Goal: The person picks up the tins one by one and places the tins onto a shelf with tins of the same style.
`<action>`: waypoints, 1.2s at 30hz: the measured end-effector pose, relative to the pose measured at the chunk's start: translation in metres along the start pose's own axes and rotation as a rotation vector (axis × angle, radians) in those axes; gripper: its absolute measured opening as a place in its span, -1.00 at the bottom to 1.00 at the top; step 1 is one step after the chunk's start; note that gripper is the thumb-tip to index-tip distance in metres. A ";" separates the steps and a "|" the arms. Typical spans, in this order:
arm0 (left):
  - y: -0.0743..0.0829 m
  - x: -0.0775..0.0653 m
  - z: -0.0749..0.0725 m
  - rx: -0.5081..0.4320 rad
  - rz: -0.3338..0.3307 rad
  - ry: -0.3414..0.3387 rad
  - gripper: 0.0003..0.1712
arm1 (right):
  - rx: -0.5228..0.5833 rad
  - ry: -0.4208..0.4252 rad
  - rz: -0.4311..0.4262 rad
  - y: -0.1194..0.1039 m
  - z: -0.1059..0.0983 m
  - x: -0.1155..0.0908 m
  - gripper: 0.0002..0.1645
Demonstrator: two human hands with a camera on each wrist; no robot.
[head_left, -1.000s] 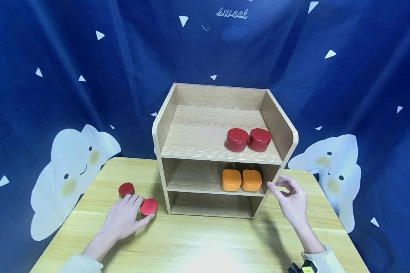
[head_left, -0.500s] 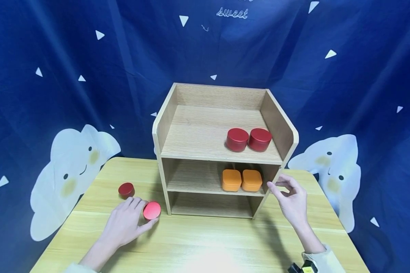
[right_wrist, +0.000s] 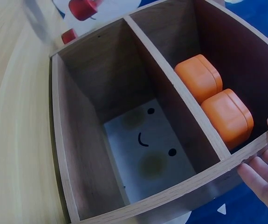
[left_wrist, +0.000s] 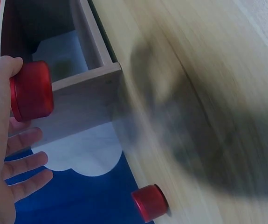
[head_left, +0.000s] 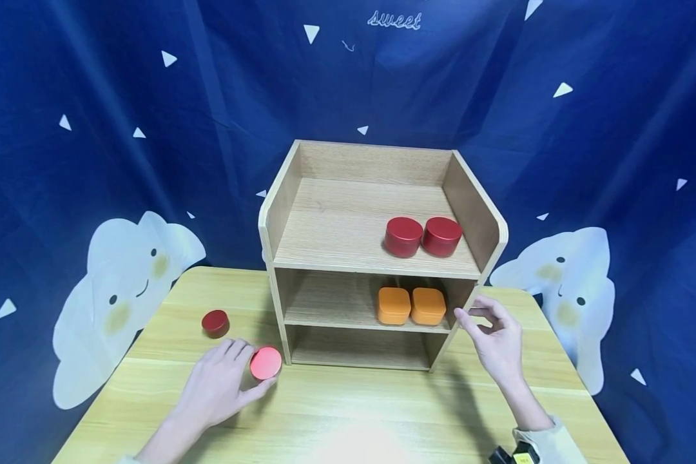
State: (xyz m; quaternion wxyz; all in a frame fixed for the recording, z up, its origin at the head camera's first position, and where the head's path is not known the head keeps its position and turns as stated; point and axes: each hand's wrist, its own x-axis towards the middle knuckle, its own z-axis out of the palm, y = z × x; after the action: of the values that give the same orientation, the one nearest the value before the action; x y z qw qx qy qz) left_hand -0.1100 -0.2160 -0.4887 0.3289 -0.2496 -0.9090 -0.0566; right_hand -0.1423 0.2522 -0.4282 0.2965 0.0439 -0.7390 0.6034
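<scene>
My left hand [head_left: 213, 386] pinches a round red tin [head_left: 265, 363] between thumb and index finger, with the other fingers spread loosely in the left wrist view. This tin [left_wrist: 32, 91] is held off the table, left of the wooden shelf's front corner. Behind the hand, a second red tin [head_left: 215, 323] stands on the table. At the wooden shelf [head_left: 359, 269], my right hand [head_left: 499, 341] grips the right side panel, thumb at its front edge and fingers [right_wrist: 257, 179] on the outer face.
Two red tins [head_left: 403, 237] stand side by side at the right of the top board. Below them, two orange square boxes [head_left: 394, 305] sit on the middle level. The wooden table [head_left: 336, 412] lies in front, and a blue cloth [head_left: 238, 96] hangs behind.
My left hand has carried its red tin a little right and toward the front, away from the second tin. The right hand stays at the shelf's side.
</scene>
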 end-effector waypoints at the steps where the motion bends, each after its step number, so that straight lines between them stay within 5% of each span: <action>1: 0.001 0.000 0.000 -0.004 0.004 0.008 -0.31 | -0.003 0.001 0.000 0.000 0.000 0.000 -0.68; 20: 0.030 0.009 0.002 -0.062 -0.003 0.132 -0.28 | 0.012 -0.003 0.001 0.001 0.000 0.001 -0.68; 36: 0.057 0.051 0.003 -0.146 -0.010 0.215 -0.25 | -0.004 0.006 -0.002 -0.001 0.001 0.000 -0.67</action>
State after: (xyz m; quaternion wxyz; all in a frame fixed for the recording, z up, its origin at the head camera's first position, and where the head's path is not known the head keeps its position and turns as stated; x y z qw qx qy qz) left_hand -0.1170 -0.1444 -0.4629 0.4052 -0.2607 -0.8632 -0.1508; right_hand -0.1426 0.2515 -0.4277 0.2997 0.0422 -0.7391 0.6018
